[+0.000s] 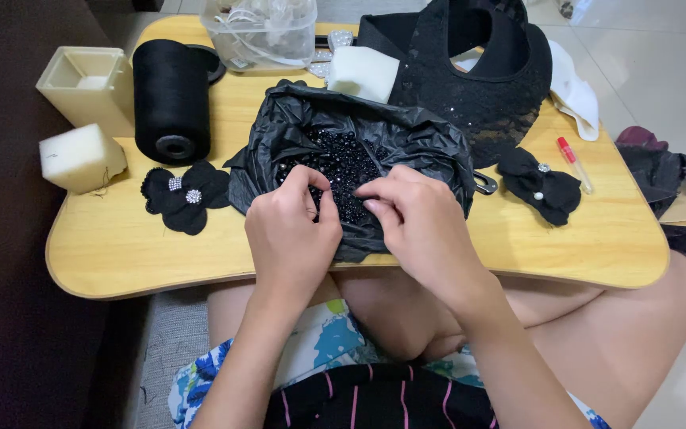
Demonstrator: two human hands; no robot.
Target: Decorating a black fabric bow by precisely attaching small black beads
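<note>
Two finished bows, black flower bow (183, 195) at nine o'clock and ribbon bow (540, 184) at three, lie done; left hand (291, 230) and right hand (418, 218) pinch black beads (343, 163) in the bag (430, 139), each grip together; beading seemingly unfinished.

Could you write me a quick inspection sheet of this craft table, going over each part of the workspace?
Surface: wooden lap table, crowded.
Job's things: open black plastic bag with black beads inside.
Clutter: black thread spool, two foam blocks, two black fabric bows, sequinned black garment, clear tub, red-capped pen.
Grippers: left hand and right hand pinch at the beads in the bag; whether they hold any is hidden.
Cables: nothing seen.
Surroundings: tiled floor, dark fabric at right.
</note>
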